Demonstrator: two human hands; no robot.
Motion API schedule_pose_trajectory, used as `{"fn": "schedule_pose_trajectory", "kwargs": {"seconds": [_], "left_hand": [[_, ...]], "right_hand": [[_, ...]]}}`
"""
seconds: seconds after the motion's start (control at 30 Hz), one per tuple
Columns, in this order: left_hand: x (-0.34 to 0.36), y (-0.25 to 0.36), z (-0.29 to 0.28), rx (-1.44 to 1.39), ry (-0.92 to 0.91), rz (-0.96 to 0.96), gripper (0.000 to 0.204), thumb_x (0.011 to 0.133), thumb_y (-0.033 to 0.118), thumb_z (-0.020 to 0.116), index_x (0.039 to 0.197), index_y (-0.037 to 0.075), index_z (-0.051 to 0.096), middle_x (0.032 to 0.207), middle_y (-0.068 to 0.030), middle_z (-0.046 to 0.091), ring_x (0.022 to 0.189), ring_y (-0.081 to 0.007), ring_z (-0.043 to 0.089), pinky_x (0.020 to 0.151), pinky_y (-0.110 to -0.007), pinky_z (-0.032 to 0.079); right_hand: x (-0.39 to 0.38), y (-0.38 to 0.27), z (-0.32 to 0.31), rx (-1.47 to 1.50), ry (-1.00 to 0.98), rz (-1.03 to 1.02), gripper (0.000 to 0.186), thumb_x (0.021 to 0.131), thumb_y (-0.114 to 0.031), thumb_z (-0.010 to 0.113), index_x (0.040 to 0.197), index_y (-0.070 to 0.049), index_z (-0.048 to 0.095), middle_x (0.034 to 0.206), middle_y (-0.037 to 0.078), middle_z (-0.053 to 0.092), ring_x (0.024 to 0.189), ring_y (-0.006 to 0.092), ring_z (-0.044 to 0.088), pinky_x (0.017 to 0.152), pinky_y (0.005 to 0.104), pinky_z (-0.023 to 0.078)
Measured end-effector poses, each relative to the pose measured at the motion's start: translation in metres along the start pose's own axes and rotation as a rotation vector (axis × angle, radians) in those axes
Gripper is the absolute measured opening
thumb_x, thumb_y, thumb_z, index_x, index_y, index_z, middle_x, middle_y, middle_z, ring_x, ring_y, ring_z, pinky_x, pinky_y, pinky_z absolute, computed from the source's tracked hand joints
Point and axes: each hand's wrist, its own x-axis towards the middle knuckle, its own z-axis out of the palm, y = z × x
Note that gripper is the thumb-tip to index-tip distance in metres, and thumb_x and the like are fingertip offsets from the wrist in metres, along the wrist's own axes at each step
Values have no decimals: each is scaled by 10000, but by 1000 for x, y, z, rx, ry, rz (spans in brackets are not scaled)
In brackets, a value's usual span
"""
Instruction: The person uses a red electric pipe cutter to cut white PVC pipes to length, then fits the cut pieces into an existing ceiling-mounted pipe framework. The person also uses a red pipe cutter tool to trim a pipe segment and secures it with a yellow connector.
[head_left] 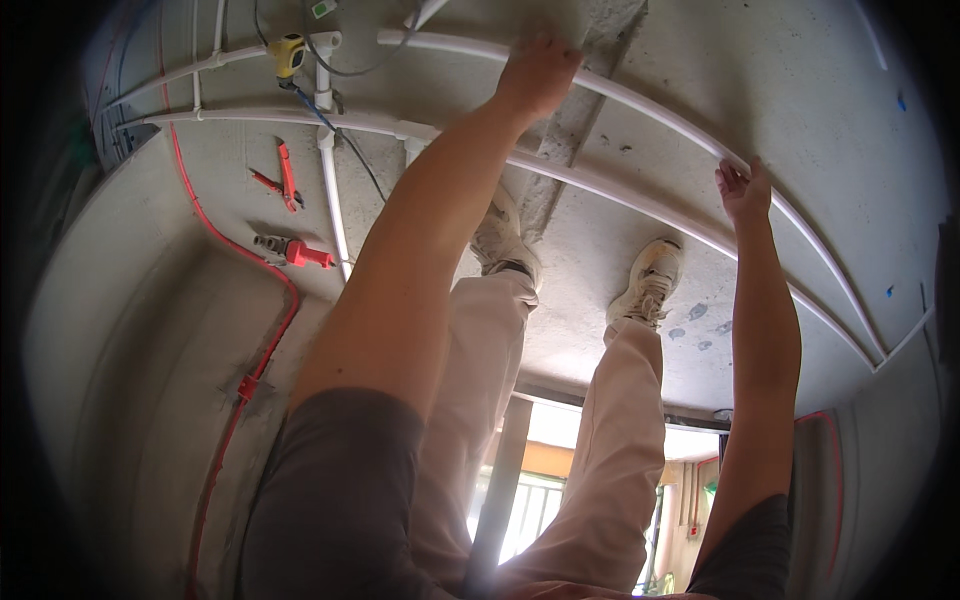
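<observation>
1 long, slim white pipe [650, 107] — plain and smooth — stretches crosswise over the grey floor [575, 315].

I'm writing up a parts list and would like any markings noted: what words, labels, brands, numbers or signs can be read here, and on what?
No text can be read anywhere.
Green-and-white item at the top edge: too small to read any marking.
Yellow-and-black device: no legible marking.
Red tool and red cutter: none legible.
White pipe at the hands: none legible.
</observation>
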Motion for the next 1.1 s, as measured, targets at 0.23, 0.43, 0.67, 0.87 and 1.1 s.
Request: {"fn": "schedule_pose_trajectory", "kwargs": {"seconds": [0.23, 0.43, 0.67, 0.87, 1.1], "left_hand": [[-50, -22, -27, -43, 169, -58, 195, 901, 203, 734, 1066, 141, 649, 1103, -46, 615, 1141, -276, 588, 973, -550, 428], [-53, -47, -28, 4, 204, -71, 191, 907, 194, 727, 1069, 140, 642, 1098, -50, 605, 1144, -279, 589, 1025, -577, 429], [-72, -57, -31, -5, 111, -134, 246, 904, 206, 737, 1122, 136, 648, 1126, -54, 606, 1164, -291, 589, 1059, -625, 438], [-73, -67, -4, -4, 177, -120, 287, 920, 221, 722, 1189, 149, 652, 1173, -78, 605, 1228, -305, 571, 1104, -660, 416], [-81, -100, 37, 147, 48, -79, 453, 1023, 256, 596, 1416, 34, 556, 1434, -201, 575, 1380, -394, 496, 1200, -611, 325]], "right_hand": [[-12, 10, 1, -75, -164, -10, 349, 1056, -363, 636, 1036, -15, 644, 904, 138, 709, 747, 244, 688, 668, 373, 567], [-18, 28, 27, -45, -119, 51, 271, 1033, -298, 660, 1041, -28, 643, 892, 141, 717, 702, 243, 691, 609, 378, 566], [-22, 48, 38, -70, -138, 40, 234, 1035, -255, 636, 1073, -24, 633, 890, 153, 722, 705, 256, 703, 605, 399, 566], [-13, 62, 40, -56, -101, 47, 250, 1062, -263, 583, 1076, -18, 630, 903, 159, 723, 715, 260, 697, 603, 402, 562], [-39, 75, 41, -37, -295, 139, 338, 1064, -343, 580, 1048, -11, 639, 897, 128, 659, 758, 216, 661, 606, 344, 539]]}}
